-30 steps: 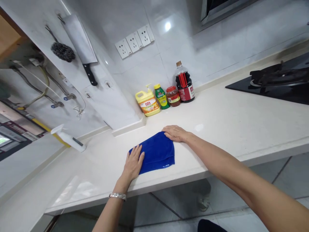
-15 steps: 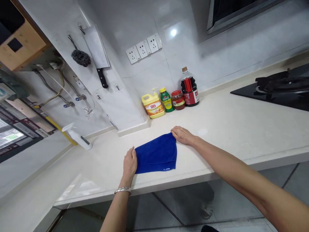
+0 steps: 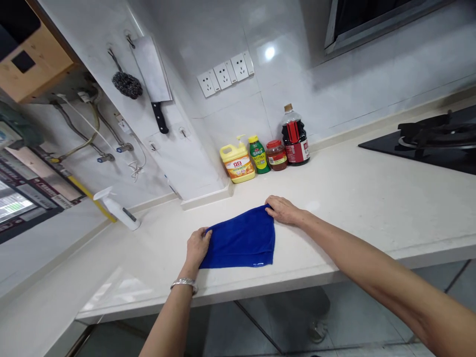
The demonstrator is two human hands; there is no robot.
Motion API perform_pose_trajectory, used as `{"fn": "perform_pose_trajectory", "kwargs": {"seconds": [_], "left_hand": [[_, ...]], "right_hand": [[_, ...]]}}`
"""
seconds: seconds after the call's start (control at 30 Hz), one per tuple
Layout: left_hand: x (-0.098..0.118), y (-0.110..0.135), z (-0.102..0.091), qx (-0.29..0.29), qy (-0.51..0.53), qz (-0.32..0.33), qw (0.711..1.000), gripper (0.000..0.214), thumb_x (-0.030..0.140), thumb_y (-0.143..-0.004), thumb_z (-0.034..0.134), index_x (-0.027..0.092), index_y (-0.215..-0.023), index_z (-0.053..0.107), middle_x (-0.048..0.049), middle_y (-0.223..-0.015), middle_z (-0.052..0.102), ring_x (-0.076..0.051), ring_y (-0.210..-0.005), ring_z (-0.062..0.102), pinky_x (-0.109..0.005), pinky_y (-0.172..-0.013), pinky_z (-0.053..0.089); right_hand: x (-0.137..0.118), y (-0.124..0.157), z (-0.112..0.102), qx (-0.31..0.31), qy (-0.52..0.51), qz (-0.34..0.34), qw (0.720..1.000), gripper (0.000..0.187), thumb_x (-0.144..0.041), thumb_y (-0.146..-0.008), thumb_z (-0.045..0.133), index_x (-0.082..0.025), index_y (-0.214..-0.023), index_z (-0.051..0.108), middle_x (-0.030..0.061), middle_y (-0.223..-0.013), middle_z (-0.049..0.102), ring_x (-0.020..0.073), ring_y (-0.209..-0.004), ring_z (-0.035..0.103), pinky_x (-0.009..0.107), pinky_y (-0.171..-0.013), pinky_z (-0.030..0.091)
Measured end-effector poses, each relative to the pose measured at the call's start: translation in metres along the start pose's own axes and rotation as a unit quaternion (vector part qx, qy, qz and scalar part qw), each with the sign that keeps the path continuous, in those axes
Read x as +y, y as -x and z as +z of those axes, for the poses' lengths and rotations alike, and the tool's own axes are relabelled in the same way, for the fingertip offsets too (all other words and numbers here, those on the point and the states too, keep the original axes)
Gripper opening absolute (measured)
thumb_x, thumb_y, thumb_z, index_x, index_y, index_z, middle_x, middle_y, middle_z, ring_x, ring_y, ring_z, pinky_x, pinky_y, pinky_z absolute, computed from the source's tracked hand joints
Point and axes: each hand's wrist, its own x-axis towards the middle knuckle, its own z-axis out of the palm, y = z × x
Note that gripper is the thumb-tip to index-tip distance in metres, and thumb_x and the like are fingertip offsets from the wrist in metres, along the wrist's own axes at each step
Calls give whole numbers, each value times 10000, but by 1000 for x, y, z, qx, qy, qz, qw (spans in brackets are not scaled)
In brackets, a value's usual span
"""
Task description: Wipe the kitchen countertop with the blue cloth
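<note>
A folded blue cloth [image 3: 243,240] lies flat on the pale countertop [image 3: 357,198] near its front edge. My left hand [image 3: 197,245] pinches the cloth's left corner with curled fingers; a silver bracelet sits on that wrist. My right hand [image 3: 283,209] grips the cloth's far right corner, fingers closed on the fabric.
A yellow detergent bottle [image 3: 237,162], a green bottle [image 3: 259,155], a red-lidded jar [image 3: 277,155] and a dark sauce bottle [image 3: 295,136] stand against the wall behind. A white spray bottle [image 3: 117,208] lies at the left. A gas hob [image 3: 431,144] is at the right. A cleaver [image 3: 153,79] hangs on the wall.
My left hand went from lying flat on the cloth to pinching its left corner. The right hand closed on the far corner. The camera view shifted slightly.
</note>
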Motion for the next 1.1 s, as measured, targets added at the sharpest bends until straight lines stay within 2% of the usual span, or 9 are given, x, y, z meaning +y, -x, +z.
{"fn": "perform_pose_trajectory", "kwargs": {"seconds": [0.2,0.37,0.5,0.6,0.67,0.73,0.8,0.93,1.1], "left_hand": [[8,14,-23,91,56,30,994,339,432,-904,522,220,-1111,688,-47,-1001,753,-222,-931,691,-340,-891,524],[36,-2,-38,195,88,15,977,309,406,-884,559,209,-1069,708,-45,-889,744,-214,-816,690,-327,-808,526],[59,-10,-45,259,126,57,956,323,401,-903,515,207,-1099,683,-50,-952,735,-202,-855,686,-335,-868,524],[45,13,-50,187,163,116,962,355,442,-885,509,211,-1109,657,-58,-1078,730,-210,-957,684,-353,-946,525],[22,37,-57,36,142,125,981,376,507,-843,565,229,-1071,676,-59,-1100,740,-239,-1029,680,-392,-1027,502],[1,58,-66,-138,121,114,976,381,564,-820,607,237,-977,724,-85,-1169,733,-287,-1143,649,-429,-1078,473],[-11,71,-75,-215,119,94,965,406,595,-830,591,249,-970,753,-89,-1246,706,-309,-1228,605,-445,-1107,449],[-4,74,-74,-154,126,93,976,416,534,-877,527,237,-1080,736,-69,-1220,717,-281,-1207,619,-428,-1099,457],[19,59,-35,-113,18,150,982,443,426,-947,427,231,-1280,645,-56,-1311,671,-247,-1213,613,-405,-1091,461]], "right_hand": [[-8,0,-13,183,-112,-98,972,159,-216,-966,478,-186,-1029,621,90,-1011,662,213,-932,621,330,-860,484],[-16,-6,-21,367,-150,-66,916,204,-273,-970,479,-204,-1040,657,120,-1069,687,255,-1014,637,399,-922,510],[-21,-2,-33,418,-244,-59,873,239,-377,-949,527,-226,-1016,700,98,-1074,704,244,-1020,646,407,-920,533],[-22,10,-48,305,-384,-31,871,363,-546,-887,597,-214,-962,724,70,-1020,731,221,-959,669,360,-851,557],[-21,19,-56,145,-455,8,878,543,-676,-871,554,-164,-845,733,84,-863,744,207,-801,687,329,-749,566],[-21,26,-59,7,-464,56,884,690,-765,-861,490,-134,-690,710,95,-655,704,186,-601,655,300,-613,542],[-22,29,-56,-43,-418,85,903,704,-770,-856,488,-139,-616,691,76,-524,643,168,-491,609,277,-538,497],[-24,29,-46,-39,-269,19,962,519,-588,-894,553,-160,-639,699,23,-546,640,149,-540,598,257,-586,446],[-32,35,-49,-169,-254,6,952,407,-533,-856,610,-167,-697,688,11,-623,632,141,-574,554,262,-561,405]]}}
